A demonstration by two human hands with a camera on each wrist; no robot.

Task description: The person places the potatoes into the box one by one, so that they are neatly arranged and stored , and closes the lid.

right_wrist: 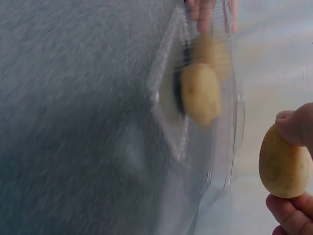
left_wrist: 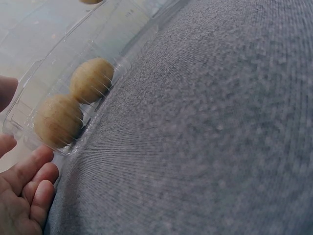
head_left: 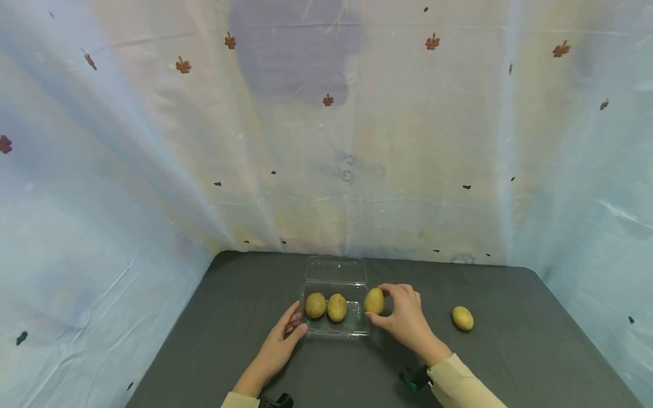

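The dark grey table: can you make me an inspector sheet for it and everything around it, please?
Surface: dark grey, textured table.
Job's things: clear plastic hinged box, lid open; one yellow-brown oval potato inside, a second potato beside it; a third potato held up near the box's right end; a fourth potato on the table, farther right.
Clutter: nothing seen.
Grips: left grip, a bare hand, fingers relaxed at the box's left side; right grip pinches the third potato.
Cables: nothing seen.
Surroundings: pale, creased plastic sheeting behind and on both sides, with brown leaf shapes.
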